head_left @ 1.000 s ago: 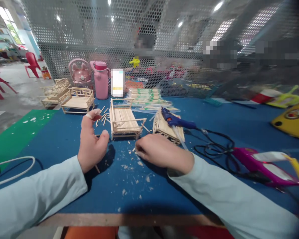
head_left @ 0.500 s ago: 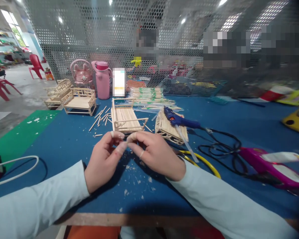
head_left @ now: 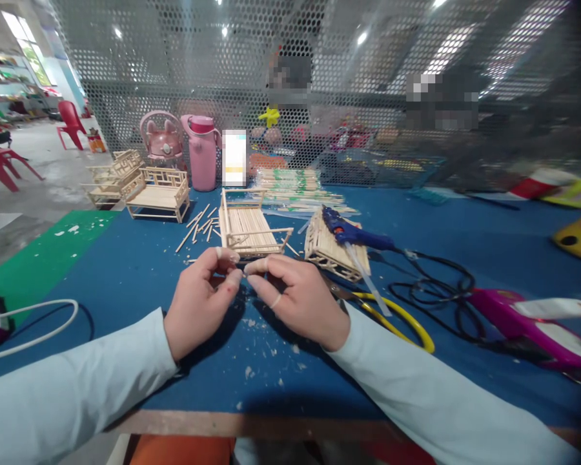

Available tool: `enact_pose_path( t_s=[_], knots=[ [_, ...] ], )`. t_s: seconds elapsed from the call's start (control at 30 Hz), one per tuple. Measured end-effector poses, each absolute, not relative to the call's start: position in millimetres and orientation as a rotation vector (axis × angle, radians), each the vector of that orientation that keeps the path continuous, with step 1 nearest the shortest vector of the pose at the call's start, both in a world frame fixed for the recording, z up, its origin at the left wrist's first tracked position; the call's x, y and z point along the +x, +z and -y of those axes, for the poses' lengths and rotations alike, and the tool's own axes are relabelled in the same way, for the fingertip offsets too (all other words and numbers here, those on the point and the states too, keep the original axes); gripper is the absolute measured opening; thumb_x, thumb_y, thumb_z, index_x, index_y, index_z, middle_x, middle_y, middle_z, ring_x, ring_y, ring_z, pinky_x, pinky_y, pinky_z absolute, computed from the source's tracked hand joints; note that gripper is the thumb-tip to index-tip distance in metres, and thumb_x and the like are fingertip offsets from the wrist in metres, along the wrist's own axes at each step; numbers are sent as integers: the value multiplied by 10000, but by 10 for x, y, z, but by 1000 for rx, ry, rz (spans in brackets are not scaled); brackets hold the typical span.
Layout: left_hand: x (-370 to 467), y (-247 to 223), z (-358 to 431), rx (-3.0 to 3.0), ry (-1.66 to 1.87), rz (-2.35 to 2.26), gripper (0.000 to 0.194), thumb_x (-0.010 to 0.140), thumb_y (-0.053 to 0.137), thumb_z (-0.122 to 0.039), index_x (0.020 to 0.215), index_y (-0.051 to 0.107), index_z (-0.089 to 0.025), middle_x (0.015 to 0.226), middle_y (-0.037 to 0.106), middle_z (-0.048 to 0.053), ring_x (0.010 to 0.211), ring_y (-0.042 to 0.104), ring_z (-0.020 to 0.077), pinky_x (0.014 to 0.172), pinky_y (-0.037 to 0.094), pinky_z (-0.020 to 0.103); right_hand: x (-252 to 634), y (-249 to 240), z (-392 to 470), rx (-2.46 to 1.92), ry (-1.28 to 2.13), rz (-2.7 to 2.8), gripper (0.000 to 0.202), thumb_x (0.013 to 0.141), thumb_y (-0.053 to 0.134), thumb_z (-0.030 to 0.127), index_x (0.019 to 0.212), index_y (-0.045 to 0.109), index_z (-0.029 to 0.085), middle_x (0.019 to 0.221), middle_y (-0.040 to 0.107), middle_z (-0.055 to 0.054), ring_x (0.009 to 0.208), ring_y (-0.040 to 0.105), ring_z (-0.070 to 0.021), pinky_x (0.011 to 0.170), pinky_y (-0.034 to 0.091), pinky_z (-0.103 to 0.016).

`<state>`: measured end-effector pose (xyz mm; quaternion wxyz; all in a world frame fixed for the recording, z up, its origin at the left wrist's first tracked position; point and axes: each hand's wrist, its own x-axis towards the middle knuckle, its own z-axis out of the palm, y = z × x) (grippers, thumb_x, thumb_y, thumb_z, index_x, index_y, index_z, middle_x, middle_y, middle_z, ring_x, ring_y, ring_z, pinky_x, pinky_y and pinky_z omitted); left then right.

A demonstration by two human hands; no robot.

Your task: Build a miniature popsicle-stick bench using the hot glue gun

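Note:
My left hand (head_left: 201, 303) and my right hand (head_left: 297, 297) meet fingertip to fingertip over the front of the table. Each is closed in a pinch; whatever lies between the fingertips is too small to make out. Pale wraps cover some of the fingers. Just beyond my hands stands a small bench made of wooden sticks (head_left: 249, 226), with rails at its sides. Right of it, a blue glue gun (head_left: 358, 234) rests on another stick piece (head_left: 322, 242), a clear glue stick jutting from its back. Yellow-handled scissors (head_left: 419, 329) lie beside my right wrist.
Loose sticks (head_left: 193, 226) and finished stick benches (head_left: 157, 194) are at the left. Behind are bagged sticks (head_left: 290, 184), a pink bottle (head_left: 203, 155) and a lit phone (head_left: 234, 158), before a perforated metal screen (head_left: 174, 58). Black cables (head_left: 436, 284) and a magenta device (head_left: 513, 316) lie right.
My fingertips have drawn slightly apart, and both hands have shifted a little to the left relative to the bench. The view has moved slightly; the stick pieces and tools stay put.

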<state>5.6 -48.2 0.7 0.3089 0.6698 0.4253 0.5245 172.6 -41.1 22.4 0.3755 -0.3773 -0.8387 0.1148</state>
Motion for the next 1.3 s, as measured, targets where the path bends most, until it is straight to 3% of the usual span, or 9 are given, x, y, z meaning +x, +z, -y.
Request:
enact_pose_path(
  t_s=[0.47,0.7,0.93,1.13,1.3],
  knots=[
    [25,42,446,1879,1391,-1139,67,814,563,-160,880,570,-169,734,620,-18,650,575,84,616,474,180,1651,396,307,-1012,-42,2396,100,786,610,203,709,660,165,734,670,-41,758,577,-177,714,356,-314],
    [56,29,468,1873,1348,-1116,51,815,566,-178,866,567,-172,752,628,-10,660,581,94,609,472,193,1692,343,326,-1036,194,2289,77,750,612,128,721,671,168,705,680,-17,689,578,-136,693,408,-268],
    [-16,12,364,1580,1437,-1218,84,857,487,-246,890,532,-184,738,549,-10,630,541,116,572,458,234,1785,245,227,-1112,296,2112,131,789,580,178,698,673,178,667,679,-3,609,583,-113,623,432,-240],
    [-27,-12,68,1587,1454,-1314,257,695,520,-46,923,531,-163,851,569,16,810,551,143,784,458,299,1706,240,181,-1175,135,1924,159,800,586,255,765,719,176,578,635,5,529,537,-114,564,406,-246],
    [18,13,13,1666,1390,-1288,302,647,490,9,897,552,-148,848,589,29,796,550,148,804,445,319,1655,239,130,-1196,118,1891,163,801,583,244,774,728,174,584,644,6,513,533,-104,567,404,-236]
  ],
)
